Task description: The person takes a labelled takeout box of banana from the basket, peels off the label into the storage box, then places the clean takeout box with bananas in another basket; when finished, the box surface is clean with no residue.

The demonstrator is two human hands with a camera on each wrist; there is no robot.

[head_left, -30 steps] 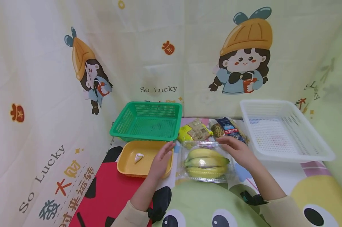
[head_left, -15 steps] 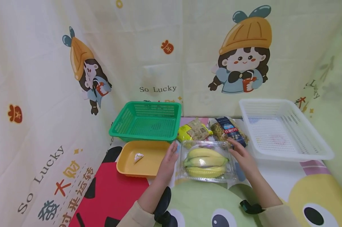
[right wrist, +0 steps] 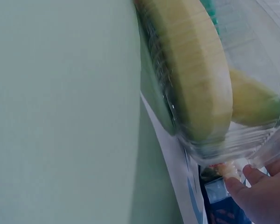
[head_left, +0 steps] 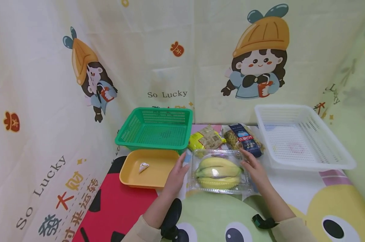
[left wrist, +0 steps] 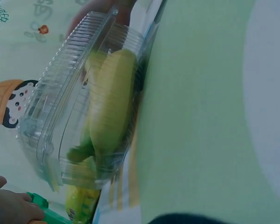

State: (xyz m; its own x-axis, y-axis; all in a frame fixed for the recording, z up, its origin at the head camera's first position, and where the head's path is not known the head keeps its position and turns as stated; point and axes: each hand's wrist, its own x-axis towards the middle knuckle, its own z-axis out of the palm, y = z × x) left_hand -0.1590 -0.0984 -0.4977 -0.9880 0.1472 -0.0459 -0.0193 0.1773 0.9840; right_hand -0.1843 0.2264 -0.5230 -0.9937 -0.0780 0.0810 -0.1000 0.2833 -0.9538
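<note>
A clear plastic clamshell box (head_left: 217, 188) with several bananas (head_left: 218, 173) inside lies on the patterned table cover in the head view. My left hand (head_left: 175, 176) is at its left side, fingers extended. In the left wrist view the fingers of this hand (left wrist: 11, 205) stand a little apart from the box. My right hand (head_left: 257, 168) is at the right side of the box, with relaxed fingers. The right wrist view shows the right fingertips (right wrist: 252, 173) right at the edge of the lid.
Behind the box lie a yellow food packet (head_left: 206, 137) and a pasta bag (head_left: 246, 139). A green basket (head_left: 153, 147) stands back left, with a yellow tray (head_left: 159, 178) before it holding a small white piece (head_left: 144, 167). At right stands a white basket (head_left: 312, 166).
My right hand has come down from over the box's back right corner to its right side. My left hand has moved toward the box's left side. The box stays in place.
</note>
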